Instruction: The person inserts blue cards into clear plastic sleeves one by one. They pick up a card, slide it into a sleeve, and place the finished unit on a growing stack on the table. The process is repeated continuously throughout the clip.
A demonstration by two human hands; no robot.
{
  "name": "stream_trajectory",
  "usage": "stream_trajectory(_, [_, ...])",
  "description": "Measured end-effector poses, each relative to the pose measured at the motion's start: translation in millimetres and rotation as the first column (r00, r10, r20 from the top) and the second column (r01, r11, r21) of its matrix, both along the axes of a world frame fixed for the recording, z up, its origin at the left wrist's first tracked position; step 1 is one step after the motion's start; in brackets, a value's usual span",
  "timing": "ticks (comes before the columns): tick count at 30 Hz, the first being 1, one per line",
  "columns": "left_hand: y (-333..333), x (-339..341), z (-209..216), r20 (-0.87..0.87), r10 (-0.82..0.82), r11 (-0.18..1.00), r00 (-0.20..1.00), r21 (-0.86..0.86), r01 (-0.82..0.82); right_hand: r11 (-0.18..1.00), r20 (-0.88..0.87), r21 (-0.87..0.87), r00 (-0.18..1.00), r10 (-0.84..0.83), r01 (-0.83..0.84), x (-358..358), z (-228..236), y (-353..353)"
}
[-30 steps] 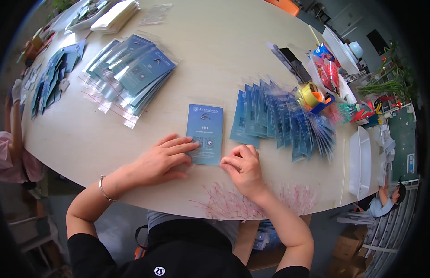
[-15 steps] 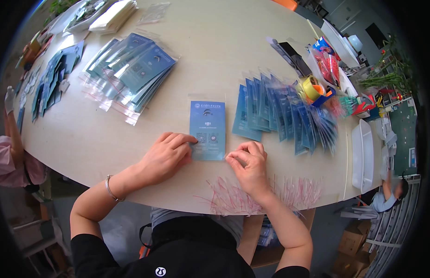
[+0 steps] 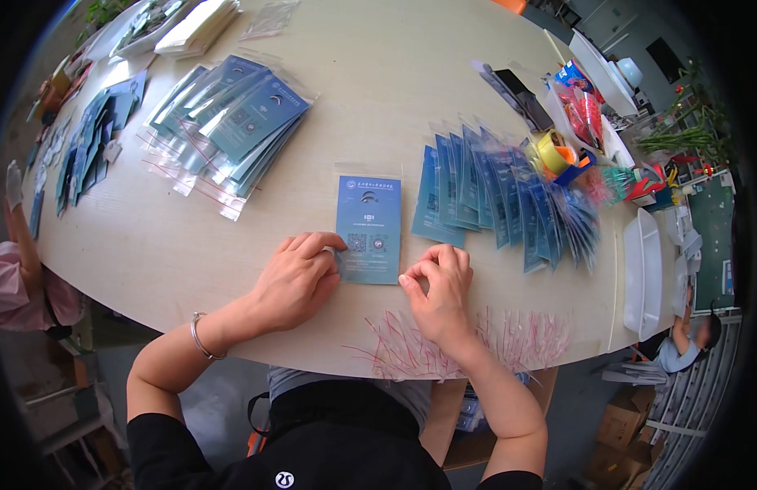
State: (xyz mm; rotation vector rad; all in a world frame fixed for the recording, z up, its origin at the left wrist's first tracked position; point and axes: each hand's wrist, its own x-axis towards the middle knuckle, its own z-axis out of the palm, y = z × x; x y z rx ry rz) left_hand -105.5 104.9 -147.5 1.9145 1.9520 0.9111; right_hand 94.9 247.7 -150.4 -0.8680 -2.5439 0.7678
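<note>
A blue printed card in a clear plastic bag (image 3: 368, 216) lies flat on the table in front of me. My left hand (image 3: 301, 278) is curled at its left side, with the fingertips gripping the edge. At the lower right corner, the thumb and forefinger of my right hand (image 3: 440, 286) pinch together on the bag's edge. Beside my right hand fans a row of bagged blue cards (image 3: 476, 188). Farther left lies a pile of similar bagged cards (image 3: 252, 122), with red-lined seals showing along their lower ends. Thin clear strips with red lines (image 3: 395, 347) lie under my right wrist.
Yellow tape (image 3: 550, 153), a dark phone-like slab (image 3: 521, 96) and a tub with red packets (image 3: 578, 114) crowd the far right. A white tray (image 3: 642, 273) is at the right edge. More blue cards (image 3: 89, 151) lie far left, near another person's pink sleeve (image 3: 11, 282).
Little differs. Both hands keep their places at the bagged card, and the whole view has shifted very slightly.
</note>
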Motion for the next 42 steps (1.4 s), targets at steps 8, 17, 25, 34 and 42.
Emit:
stream_trajectory(8, [6, 3, 0, 0.031, 0.035, 0.999, 0.999, 0.033, -0.037, 0.999, 0.037, -0.044, 0.999, -0.031, 0.033, -3, 5, 0])
stream_trajectory(17, [3, 15, -7, 0.003, 0.098, 0.994, 0.995, 0.048, -0.098, 0.987, 0.016, -0.063, 0.989, -0.146, 0.147, -5, 6, -5])
stream_trajectory(25, [-4, 16, 4, -0.477, -0.278, 0.958, 0.834, -0.071, 0.279, 0.814, 0.108, 0.465, 0.935, 0.339, -0.349, 0, 3, -20])
stream_trajectory(34, [-18, -44, 1, -0.532, 0.082, 0.996, 0.843, 0.074, -0.050, 0.825, 0.223, 0.541, 0.974, 0.045, -0.163, 6, 5, 20])
stream_trajectory(42, [18, -91, -4, -0.615, 0.377, 0.877, 0.693, -0.003, -0.480, 0.778, 0.264, 0.616, 0.963, -0.059, -0.122, 10, 7, 32])
